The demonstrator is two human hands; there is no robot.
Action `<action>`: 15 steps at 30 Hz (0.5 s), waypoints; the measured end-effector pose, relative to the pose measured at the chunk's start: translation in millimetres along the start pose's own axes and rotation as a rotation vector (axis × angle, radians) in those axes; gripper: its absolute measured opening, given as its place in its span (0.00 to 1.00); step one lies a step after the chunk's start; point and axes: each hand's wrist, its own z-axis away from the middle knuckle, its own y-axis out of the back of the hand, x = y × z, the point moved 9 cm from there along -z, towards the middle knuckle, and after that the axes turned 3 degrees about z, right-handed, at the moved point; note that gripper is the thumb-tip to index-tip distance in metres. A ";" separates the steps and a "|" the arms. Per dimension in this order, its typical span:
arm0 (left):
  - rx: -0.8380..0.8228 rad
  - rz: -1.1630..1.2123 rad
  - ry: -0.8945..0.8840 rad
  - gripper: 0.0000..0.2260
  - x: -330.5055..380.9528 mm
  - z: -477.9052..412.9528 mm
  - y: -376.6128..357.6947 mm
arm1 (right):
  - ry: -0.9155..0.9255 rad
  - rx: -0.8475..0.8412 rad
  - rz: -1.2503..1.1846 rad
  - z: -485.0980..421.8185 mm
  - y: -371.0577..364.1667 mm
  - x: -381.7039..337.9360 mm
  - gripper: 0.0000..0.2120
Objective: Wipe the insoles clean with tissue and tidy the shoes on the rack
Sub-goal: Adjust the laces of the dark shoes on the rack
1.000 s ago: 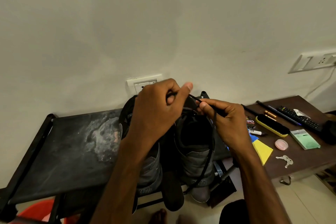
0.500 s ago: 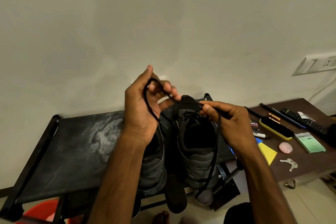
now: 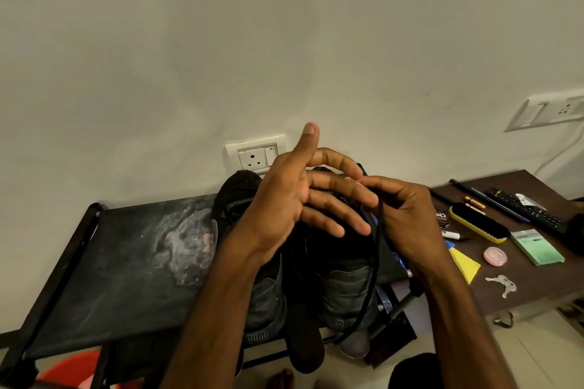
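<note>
Hands meet over a pair of dark shoes on a black rack [image 3: 126, 278] against the wall. The left hand [image 3: 294, 199] is spread wide, fingers straight and fanned toward the right, thumb pointing up in front of a wall socket [image 3: 256, 155]. It holds nothing that I can see. The right hand [image 3: 407, 221] pinches a black lace [image 3: 377, 249] between thumb and forefinger, just beside the left fingertips. From that pinch the lace hangs down across the right shoe [image 3: 344, 287] and ends past the front edge of the rack. A short stretch of it also runs behind the left fingers; whether it touches them I cannot tell.

The left shoe [image 3: 264, 297] stands just beside the right one, both heels toward the camera, toes toward the wall. Between them lies a dark insole [image 3: 305, 344], its rounded end sticking out over the rack's front edge. A whitish stain [image 3: 186, 240] marks the rack top left of the shoes.

A brown table [image 3: 537, 287] stands near the rack's right end. On it lie a yellow-backed brush [image 3: 478, 226], a yellow cloth [image 3: 464, 265], a pink lid [image 3: 495, 256], keys [image 3: 502, 284], a green box [image 3: 537, 249] and a remote [image 3: 524, 208]. A red tub [image 3: 69, 369] shows below the rack at the lower left.
</note>
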 end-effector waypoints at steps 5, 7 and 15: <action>0.351 -0.491 -0.252 0.11 1.8 -5.5 24.6 | -0.029 -0.007 -0.037 -2.5 1.2 6.7 0.09; 0.375 -0.865 -0.254 0.12 -4.8 -8.2 25.6 | -0.032 -0.022 -0.043 -2.2 -0.1 7.3 0.10; 0.253 -1.002 -0.255 0.07 -9.7 -14.4 19.4 | -0.099 0.022 -0.061 -0.4 6.8 10.5 0.10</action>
